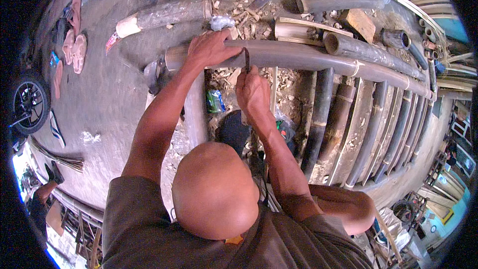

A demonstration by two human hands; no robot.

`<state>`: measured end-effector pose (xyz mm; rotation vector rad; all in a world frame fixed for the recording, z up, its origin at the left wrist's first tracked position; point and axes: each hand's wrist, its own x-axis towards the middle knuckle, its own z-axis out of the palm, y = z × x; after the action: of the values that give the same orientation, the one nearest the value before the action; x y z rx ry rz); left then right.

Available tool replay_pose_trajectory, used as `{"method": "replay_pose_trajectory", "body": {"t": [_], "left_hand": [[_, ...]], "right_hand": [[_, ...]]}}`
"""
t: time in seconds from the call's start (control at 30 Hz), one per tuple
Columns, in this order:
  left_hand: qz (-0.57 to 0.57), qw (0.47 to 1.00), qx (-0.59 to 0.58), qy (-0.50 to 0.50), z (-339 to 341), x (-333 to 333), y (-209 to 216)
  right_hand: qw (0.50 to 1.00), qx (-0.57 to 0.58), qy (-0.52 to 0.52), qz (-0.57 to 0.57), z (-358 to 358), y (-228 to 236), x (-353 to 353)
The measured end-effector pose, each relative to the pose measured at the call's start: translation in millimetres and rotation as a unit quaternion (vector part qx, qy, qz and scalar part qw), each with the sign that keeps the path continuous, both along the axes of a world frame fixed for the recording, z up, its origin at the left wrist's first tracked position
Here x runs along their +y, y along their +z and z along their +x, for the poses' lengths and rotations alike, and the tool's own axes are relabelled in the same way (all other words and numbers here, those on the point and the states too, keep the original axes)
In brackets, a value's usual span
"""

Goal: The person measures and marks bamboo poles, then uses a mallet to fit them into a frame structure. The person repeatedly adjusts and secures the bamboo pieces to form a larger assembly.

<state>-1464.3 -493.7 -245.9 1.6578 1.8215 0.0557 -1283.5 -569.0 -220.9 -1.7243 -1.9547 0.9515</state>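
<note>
Where the bamboo pole (298, 56) spans 10 to 3 o'clock, the right hand (255, 90) is wrapped tightly round a knife (247, 60) near 1; the left hand (209, 49) lies half-open over the pole at 11. Wood chips (244, 24) litter the grey floor (114, 100) toward 12; sandals (78, 53) lie at 10, a motorbike wheel (31, 102) at 9.

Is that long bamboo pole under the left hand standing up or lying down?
Lying down. In this downward view, the bamboo pole shows its long side, stretching sideways, with the left hand over it.
</note>
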Motion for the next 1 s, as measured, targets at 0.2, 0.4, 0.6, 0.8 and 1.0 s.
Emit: {"method": "replay_pose_trajectory", "body": {"t": [0.2,0.4,0.6,0.8,1.0], "left_hand": [[-0.02,1.0,-0.01,-0.004,-5.1,-0.7,-0.1],[-0.003,1.0,-0.016,0.001,-2.4,-1.8,3.0],[0.011,1.0,0.002,0.004,-0.9,-5.6,-5.2],[-0.025,1.0,-0.003,0.005,-2.1,-0.7,-1.7],[-0.028,0.999,0.018,-0.002,2.4,-1.0,2.9]], "right_hand": [[0.995,-0.03,0.016,-0.095,15.6,5.5,-30.2],[0.999,0.028,0.007,0.014,5.7,0.0,-3.0],[0.999,-0.018,0.003,-0.028,2.7,-13.8,-21.5],[0.998,0.017,-0.016,-0.053,13.5,-1.4,-26.5],[0.999,0.024,-0.004,-0.028,7.7,-15.0,-21.1]]}}
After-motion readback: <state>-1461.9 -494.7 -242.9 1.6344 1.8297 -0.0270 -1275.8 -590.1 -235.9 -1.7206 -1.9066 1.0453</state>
